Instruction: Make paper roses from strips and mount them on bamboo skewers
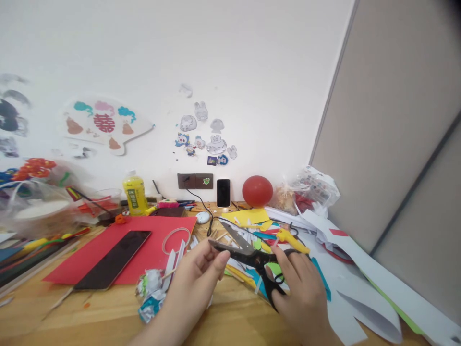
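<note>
Black-handled scissors (pixel 257 258) are held over the wooden table (pixel 248 319) with their blades spread apart, pointing left. My right hand (pixel 302 286) grips the handles, with fingers and thumb at the loops. The fingers and thumb of my left hand (pixel 198 274) pinch the tip of the lower blade. Behind and beneath the scissors lie paper scraps and a yellow tool (pixel 291 240). Crumpled paper (pixel 150 283) and white paper strips (pixel 175 259) sit to the left of my left hand.
On the left, a dark tablet-like slab (pixel 113 262) rests on red card (pixel 68 269). Behind are a yellow bottle (pixel 135 194), a phone (pixel 223 193) and a red balloon (pixel 257 191). White paper sheets (pixel 345 283) cover the right side.
</note>
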Action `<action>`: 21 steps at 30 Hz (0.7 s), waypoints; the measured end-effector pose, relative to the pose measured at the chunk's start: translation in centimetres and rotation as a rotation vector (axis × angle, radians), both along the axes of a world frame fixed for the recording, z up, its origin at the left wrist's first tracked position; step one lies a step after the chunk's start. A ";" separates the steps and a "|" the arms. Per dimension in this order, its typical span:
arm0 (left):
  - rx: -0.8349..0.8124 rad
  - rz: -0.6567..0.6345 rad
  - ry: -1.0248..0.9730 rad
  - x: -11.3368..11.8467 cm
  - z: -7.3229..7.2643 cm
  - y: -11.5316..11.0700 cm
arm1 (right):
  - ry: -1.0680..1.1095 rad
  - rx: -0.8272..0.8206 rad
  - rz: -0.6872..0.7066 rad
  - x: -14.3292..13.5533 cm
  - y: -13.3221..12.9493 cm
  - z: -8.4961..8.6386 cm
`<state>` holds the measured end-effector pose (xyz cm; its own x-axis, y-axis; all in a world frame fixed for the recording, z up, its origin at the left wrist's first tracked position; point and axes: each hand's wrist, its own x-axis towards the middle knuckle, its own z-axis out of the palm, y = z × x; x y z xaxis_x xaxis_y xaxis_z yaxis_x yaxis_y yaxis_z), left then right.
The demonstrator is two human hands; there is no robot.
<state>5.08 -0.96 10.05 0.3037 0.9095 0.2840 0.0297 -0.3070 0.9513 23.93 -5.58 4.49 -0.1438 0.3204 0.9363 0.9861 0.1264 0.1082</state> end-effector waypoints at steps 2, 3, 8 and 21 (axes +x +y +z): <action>0.020 0.020 0.017 0.0 0.1 -0.1 | -0.011 0.017 0.003 0.0 0.0 0.0; 0.029 0.030 0.023 0.0 0.2 -0.1 | -0.016 0.023 0.003 0.0 -0.1 -0.1; 0.023 0.040 0.036 0.1 0.4 0.1 | -0.040 0.067 0.039 -0.1 -0.1 -0.8; 0.134 0.249 0.193 -5.7 2.1 1.7 | 0.324 -0.859 0.012 5.3 -3.8 -2.1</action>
<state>-0.58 0.70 12.15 0.1369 0.9211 0.3645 0.2947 -0.3892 0.8727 29.26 -9.36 2.37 0.0765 0.9250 0.3723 0.9497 0.0460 -0.3096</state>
